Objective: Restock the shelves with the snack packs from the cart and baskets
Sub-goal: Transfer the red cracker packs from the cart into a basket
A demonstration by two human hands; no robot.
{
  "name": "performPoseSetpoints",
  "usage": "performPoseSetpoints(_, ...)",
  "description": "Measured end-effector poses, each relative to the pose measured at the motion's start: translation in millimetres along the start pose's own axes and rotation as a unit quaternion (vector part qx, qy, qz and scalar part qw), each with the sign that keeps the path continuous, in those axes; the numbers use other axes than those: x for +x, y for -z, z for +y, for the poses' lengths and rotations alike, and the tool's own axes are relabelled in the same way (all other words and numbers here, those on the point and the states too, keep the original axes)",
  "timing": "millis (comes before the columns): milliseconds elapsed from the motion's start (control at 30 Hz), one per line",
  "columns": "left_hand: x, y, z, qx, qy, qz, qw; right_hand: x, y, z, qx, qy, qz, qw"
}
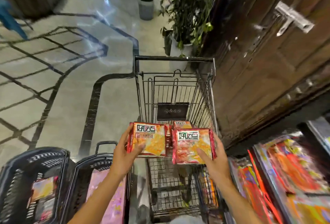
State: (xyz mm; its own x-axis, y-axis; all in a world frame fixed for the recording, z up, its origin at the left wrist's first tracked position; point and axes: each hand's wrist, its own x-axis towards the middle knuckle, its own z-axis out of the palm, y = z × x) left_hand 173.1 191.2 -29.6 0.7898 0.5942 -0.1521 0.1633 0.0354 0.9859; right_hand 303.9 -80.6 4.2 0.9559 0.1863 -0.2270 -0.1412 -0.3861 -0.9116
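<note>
From above, the left hand (125, 154) grips one red-and-orange snack pack (149, 138) by its left edge, thumb across the front, while the right hand (215, 159) grasps a second pack (192, 146) by its right edge, both held side by side over the wire cart (175, 84). A third pack (182, 124) shows just behind them inside the cart. Two dark baskets (35, 184) with more packs sit on the floor at the left, and a shelf (292, 173) of bright, blurred packs runs along the right.
</note>
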Motion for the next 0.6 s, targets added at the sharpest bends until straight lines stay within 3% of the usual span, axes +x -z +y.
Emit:
performPoseSetpoints(300, -123.3, 66.2, 11.2, -0.008, -0.024, 0.101, 0.995, -74.1, -15.4, -13.9, -0.023, 0.089, -0.102, 0.991)
performPoseSetpoints(600, -281.3, 112.1, -7.6, 0.028, 0.023, 0.233, 0.972, -163.3, -52.5, 4.3, -0.014, 0.105, -0.221, 0.970)
